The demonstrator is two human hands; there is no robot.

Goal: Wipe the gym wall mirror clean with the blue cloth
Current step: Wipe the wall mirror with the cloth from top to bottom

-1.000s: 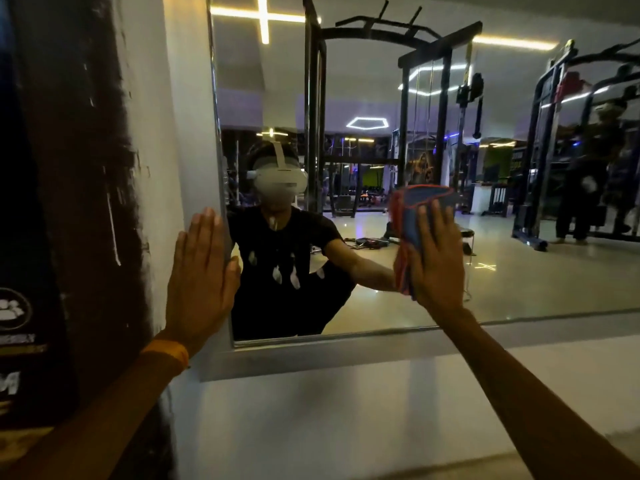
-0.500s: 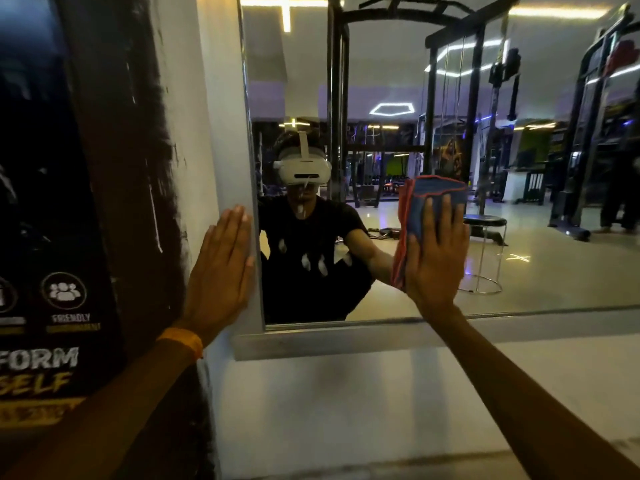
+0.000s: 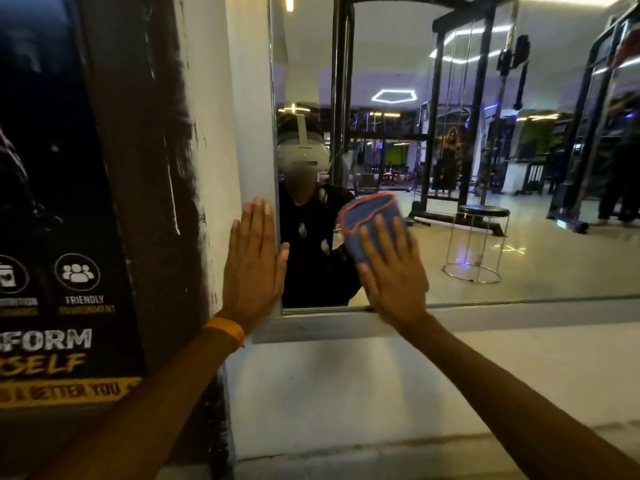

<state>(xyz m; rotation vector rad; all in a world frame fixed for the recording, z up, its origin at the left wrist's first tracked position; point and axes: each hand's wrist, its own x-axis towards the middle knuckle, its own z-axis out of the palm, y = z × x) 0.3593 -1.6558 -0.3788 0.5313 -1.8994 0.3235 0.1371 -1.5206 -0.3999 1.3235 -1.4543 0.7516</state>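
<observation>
The wall mirror (image 3: pixel 519 265) fills the upper right, set in a pale frame. A folded blue cloth (image 3: pixel 370 220) with an orange-red hem lies flat against the glass near its lower left corner. My right hand (image 3: pixel 391 271) presses the cloth to the mirror with straight, spread fingers; its palm reaches down to the bottom frame. My left hand (image 3: pixel 254 261) lies flat on the white wall at the mirror's left edge, fingers straight, an orange band on the wrist.
A dark poster (image 3: pixel 62 271) with white and yellow lettering covers the wall at the left. A pale ledge (image 3: pixel 346 327) runs under the mirror, with white wall below. The glass reflects gym racks, a round stool and a person wearing a headset.
My right hand has slid the cloth left and slightly down along the glass, toward the mirror's lower left corner. My left hand stays flat on the wall. The camera has moved closer.
</observation>
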